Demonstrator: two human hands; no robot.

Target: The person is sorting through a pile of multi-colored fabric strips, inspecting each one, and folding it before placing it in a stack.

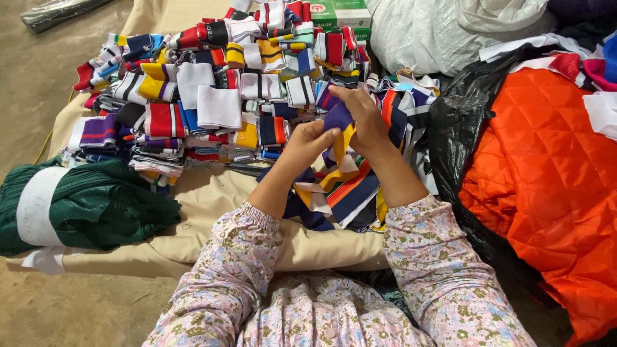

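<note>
- Left hand [313,138] and right hand [364,115] both pinch a purple-and-yellow ribbed knit strip [340,126] at centre frame.
- Judged step: sorting; folded striped knit bands [193,90] stacked at ten o'clock.
- Orange quilted fabric [553,173] at three o'clock.

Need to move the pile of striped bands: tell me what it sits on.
The pile of striped bands rests on a beige cloth spread over the floor. A green fabric bundle lies on the same cloth. What lies beneath the pile's middle is covered.

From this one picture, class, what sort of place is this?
Probably a small garment workshop: stacks of striped knit bands, orange quilted fabric, and both hands sorting a purple band.
</note>
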